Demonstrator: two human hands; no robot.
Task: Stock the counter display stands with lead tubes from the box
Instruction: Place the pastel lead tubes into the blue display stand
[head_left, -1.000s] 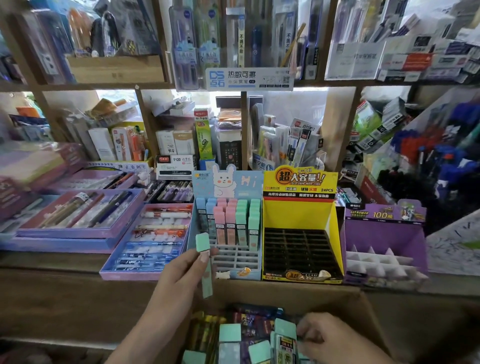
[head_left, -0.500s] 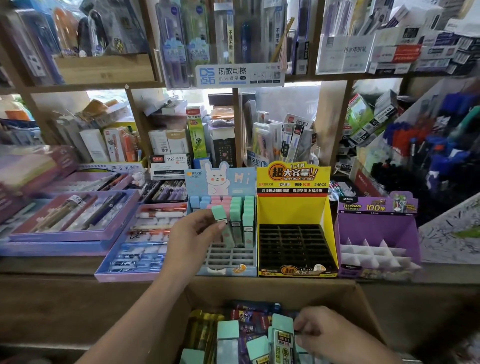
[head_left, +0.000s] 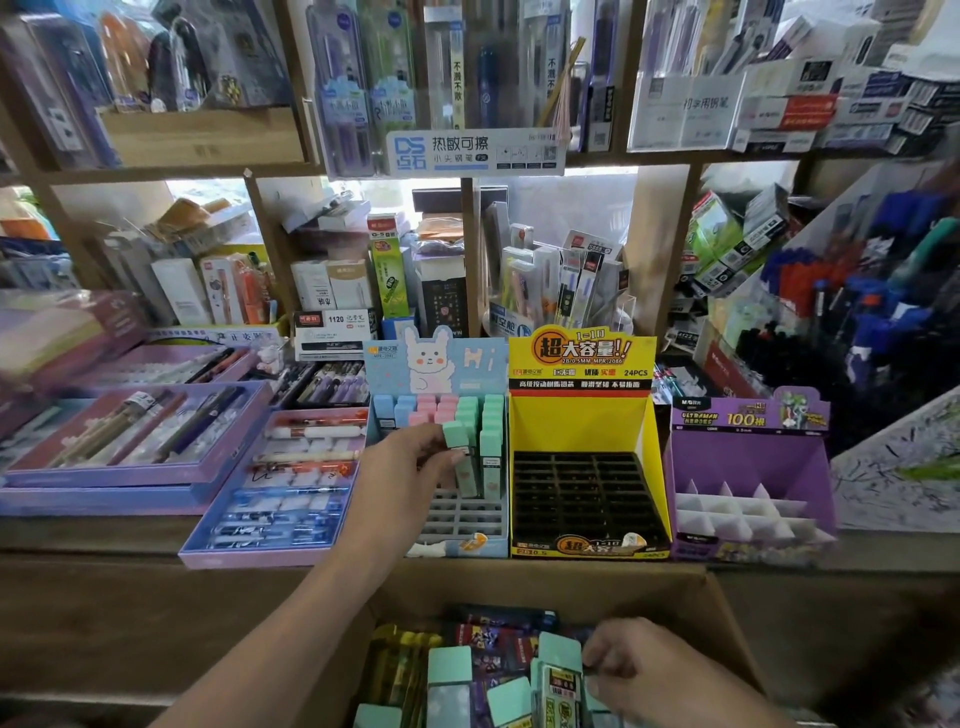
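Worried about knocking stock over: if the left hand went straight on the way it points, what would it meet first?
Likely the green tubes standing in the blue stand, right beyond the tube the left hand pinches; depth is unclear.

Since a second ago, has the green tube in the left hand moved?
Yes. The left hand carried the green tube from off the front-left corner of the blue stand, rightward and back, in over its slots.

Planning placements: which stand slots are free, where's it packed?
Free: yellow stand grid, purple stand dividers, blue stand front rows beside the left hand. Packed: its back rows, where that hand holds a green tube.
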